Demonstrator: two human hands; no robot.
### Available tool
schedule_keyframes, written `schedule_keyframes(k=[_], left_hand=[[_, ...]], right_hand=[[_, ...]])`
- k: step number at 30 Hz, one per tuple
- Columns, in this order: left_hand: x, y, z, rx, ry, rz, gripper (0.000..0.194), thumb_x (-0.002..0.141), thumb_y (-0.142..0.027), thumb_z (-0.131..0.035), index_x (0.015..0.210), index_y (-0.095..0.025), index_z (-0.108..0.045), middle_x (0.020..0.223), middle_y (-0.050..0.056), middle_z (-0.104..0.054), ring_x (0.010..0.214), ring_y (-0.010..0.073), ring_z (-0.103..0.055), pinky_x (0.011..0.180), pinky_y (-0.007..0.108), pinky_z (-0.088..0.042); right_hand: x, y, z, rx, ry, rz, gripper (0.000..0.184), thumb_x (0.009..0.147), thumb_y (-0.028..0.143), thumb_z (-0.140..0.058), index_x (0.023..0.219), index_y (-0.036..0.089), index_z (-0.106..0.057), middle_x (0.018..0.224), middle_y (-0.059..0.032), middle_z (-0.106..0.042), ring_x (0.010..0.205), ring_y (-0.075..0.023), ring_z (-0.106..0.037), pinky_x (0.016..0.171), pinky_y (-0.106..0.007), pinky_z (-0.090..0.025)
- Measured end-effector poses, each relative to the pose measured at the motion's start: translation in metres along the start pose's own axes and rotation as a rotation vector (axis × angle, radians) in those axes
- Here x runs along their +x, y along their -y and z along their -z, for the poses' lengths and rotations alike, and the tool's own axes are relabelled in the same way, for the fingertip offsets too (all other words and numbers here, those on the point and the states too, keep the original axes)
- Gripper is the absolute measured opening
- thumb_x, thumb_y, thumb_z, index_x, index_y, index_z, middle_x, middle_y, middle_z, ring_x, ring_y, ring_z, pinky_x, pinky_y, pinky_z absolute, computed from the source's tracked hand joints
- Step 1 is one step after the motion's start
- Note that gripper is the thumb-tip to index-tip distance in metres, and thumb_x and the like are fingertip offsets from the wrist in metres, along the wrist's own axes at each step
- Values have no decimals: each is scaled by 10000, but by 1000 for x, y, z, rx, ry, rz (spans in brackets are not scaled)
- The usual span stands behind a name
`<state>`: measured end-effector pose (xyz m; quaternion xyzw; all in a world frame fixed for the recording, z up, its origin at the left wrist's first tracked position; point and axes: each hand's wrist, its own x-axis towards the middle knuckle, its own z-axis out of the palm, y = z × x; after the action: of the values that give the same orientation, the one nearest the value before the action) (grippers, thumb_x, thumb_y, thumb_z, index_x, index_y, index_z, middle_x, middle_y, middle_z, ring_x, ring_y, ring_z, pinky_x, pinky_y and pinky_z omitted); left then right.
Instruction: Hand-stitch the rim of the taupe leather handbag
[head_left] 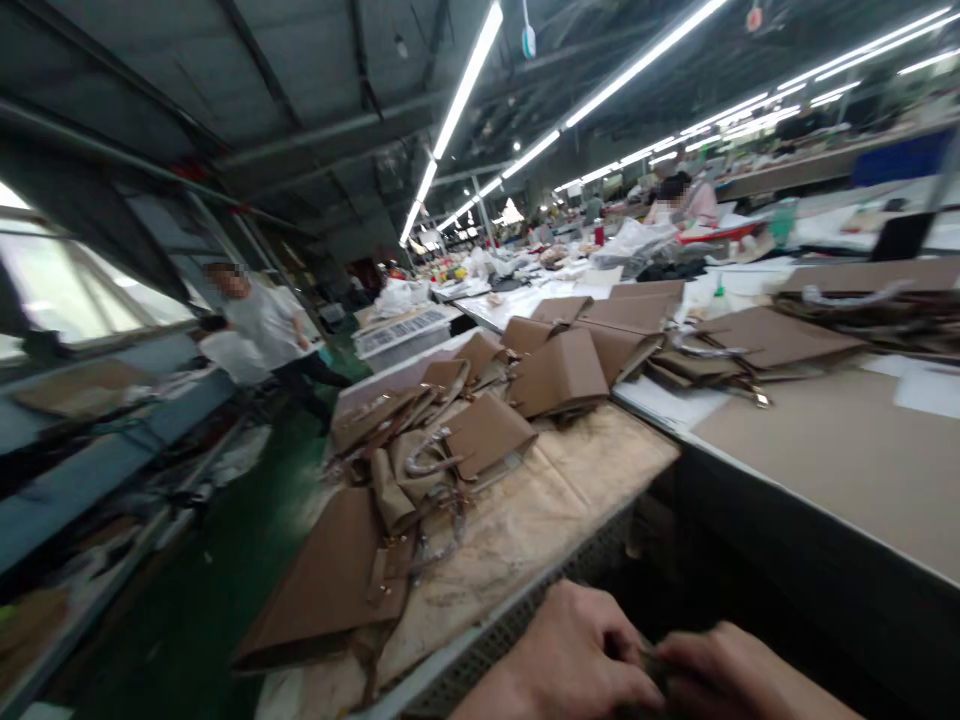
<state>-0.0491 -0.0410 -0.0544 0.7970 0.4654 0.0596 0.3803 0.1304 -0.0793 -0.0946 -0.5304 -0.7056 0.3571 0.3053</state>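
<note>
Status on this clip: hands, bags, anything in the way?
Left hand and right hand close together, low in view; grip unclear. Brown bags heaped on tan tabletop beyond. Possible obstruction: tabletop edge, just past left hand.
</note>
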Motion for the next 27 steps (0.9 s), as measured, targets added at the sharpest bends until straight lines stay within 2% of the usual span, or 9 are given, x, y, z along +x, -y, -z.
schedule_keyframes(k=[1,2,3,7,13,18,20,24,27], left_hand=[[-2,-4,1,-23,-3,-29,84,663,-242,-780,656,-185,-719,767,-11,-724,727,153,-648,622,208,-438],[-2,-6,3,-41,-1,-50,64,671,-194,-752,641,-174,-699,770,-6,-714,745,156,-633,656,218,-429],[-1,-7,4,-59,-2,-66,65,682,-163,-718,630,-169,-680,760,-7,-699,749,156,-618,675,227,-416],[4,-7,5,-82,13,-111,89,691,-120,-639,618,-170,-630,680,-27,-630,695,145,-566,640,243,-361],[3,-12,2,-52,-22,-91,75,683,-106,-605,634,-162,-611,660,-25,-621,683,146,-568,641,251,-357],[4,-9,3,-85,-25,-126,116,707,-97,-575,624,-177,-563,774,-18,-669,766,146,-600,702,242,-388],[4,-7,3,-110,-23,-136,123,700,-87,-569,623,-182,-552,798,-23,-671,780,144,-603,707,239,-391],[6,-3,-1,-105,-47,-89,135,696,-103,-562,597,-186,-522,709,-32,-629,696,141,-575,647,252,-373],[6,-2,-5,-104,-55,-73,148,688,-110,-562,577,-188,-501,659,-33,-600,656,142,-550,619,260,-357]], right_hand=[[-6,2,9,-45,165,10,330,834,433,-486,731,244,-737,599,-59,-642,533,-168,-566,517,-280,-387],[-9,5,16,-87,252,8,307,856,338,-460,769,208,-724,628,-51,-643,544,-147,-533,514,-254,-361],[-10,7,22,-119,279,-6,274,853,279,-464,790,183,-713,628,-40,-628,543,-131,-493,506,-237,-332],[-4,12,31,-138,290,-37,180,818,186,-510,748,161,-674,571,16,-511,523,-94,-369,487,-211,-255],[-6,10,29,-138,280,-31,172,814,163,-514,684,160,-628,549,39,-416,513,-87,-310,479,-209,-231],[-7,9,31,-125,286,-50,156,819,164,-526,707,161,-635,555,51,-383,510,-81,-279,476,-209,-217],[-7,9,32,-116,281,-56,154,821,171,-533,720,164,-649,554,54,-388,509,-80,-281,478,-209,-220],[-7,9,34,-62,282,-45,145,831,195,-549,782,169,-682,585,49,-481,528,-78,-370,504,-200,-259],[-7,8,34,-29,292,-52,138,828,210,-571,778,169,-692,590,52,-500,541,-76,-399,506,-195,-264]])
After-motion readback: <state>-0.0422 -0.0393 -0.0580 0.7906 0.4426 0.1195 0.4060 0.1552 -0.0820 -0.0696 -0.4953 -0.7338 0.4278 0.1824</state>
